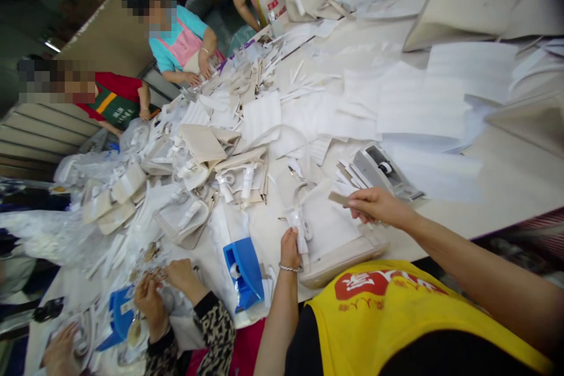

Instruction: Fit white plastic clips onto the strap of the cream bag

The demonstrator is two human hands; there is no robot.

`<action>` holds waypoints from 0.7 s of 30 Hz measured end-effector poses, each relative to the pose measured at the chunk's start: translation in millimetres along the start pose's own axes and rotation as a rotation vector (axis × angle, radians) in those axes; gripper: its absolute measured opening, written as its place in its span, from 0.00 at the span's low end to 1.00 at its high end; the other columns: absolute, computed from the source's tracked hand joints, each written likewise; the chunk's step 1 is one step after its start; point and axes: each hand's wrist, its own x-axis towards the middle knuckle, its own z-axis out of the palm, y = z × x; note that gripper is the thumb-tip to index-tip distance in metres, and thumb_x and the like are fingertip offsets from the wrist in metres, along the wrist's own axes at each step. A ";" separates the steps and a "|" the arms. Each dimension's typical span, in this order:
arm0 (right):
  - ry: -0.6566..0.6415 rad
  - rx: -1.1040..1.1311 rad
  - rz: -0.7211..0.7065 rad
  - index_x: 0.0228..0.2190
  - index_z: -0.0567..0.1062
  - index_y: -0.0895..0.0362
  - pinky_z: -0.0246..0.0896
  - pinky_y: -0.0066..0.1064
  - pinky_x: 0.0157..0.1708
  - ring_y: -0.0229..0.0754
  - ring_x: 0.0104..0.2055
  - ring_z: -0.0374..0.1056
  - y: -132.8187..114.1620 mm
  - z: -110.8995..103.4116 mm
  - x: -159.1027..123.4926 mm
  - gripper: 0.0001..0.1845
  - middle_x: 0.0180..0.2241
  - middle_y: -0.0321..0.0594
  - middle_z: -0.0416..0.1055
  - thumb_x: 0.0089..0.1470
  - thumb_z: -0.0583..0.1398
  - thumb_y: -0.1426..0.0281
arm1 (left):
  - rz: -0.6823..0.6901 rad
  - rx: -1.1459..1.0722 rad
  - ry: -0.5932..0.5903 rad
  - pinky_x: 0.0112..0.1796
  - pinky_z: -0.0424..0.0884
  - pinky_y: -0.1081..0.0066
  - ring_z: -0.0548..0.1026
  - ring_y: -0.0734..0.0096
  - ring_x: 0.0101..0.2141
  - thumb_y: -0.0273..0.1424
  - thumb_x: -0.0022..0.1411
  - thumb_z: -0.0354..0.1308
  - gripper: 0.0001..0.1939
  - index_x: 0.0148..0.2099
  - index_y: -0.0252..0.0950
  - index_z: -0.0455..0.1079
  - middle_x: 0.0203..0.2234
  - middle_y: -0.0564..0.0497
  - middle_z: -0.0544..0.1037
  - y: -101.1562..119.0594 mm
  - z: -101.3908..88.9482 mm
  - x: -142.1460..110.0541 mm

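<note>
bag [339,241] flat on table [506,182]; left hand [291,247] fingers closed around its wrapped handle [299,226]; right hand [374,205] pinches tape strip [339,198] above bag; tape dispenser [381,171] just beyond bag

The person wore a bright yellow apron [396,317] with a red patch bearing white lettering [379,285], over dark clothing. Both forearms were bare, and a thin silver bangle [289,268] circled the left wrist.
</note>
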 end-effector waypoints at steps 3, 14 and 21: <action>-0.222 -0.159 0.138 0.23 0.69 0.60 0.51 0.21 0.13 0.30 0.13 0.59 -11.1 47.4 25.9 0.08 0.17 0.37 0.68 0.45 0.51 0.70 | 0.008 -0.014 -0.006 0.29 0.62 0.76 0.66 0.79 0.24 0.35 0.42 0.59 0.13 0.30 0.32 0.67 0.21 0.55 0.71 0.5 0.0 -1.7; -0.411 -0.346 0.455 0.13 0.68 0.63 0.55 0.29 0.18 0.35 0.12 0.57 14.6 112.5 69.3 0.10 0.10 0.41 0.62 0.40 0.53 0.78 | 0.008 -0.078 -0.009 0.28 0.61 0.76 0.66 0.79 0.24 0.34 0.44 0.58 0.11 0.30 0.32 0.67 0.21 0.55 0.71 -0.7 -3.9 -2.4; -0.444 -0.213 0.469 0.15 0.68 0.62 0.56 0.30 0.18 0.35 0.12 0.58 11.4 115.6 82.8 0.08 0.10 0.38 0.63 0.40 0.53 0.79 | 0.008 -0.089 0.003 0.27 0.60 0.77 0.65 0.80 0.23 0.35 0.45 0.57 0.11 0.30 0.31 0.66 0.20 0.56 0.70 -4.0 -5.1 -0.8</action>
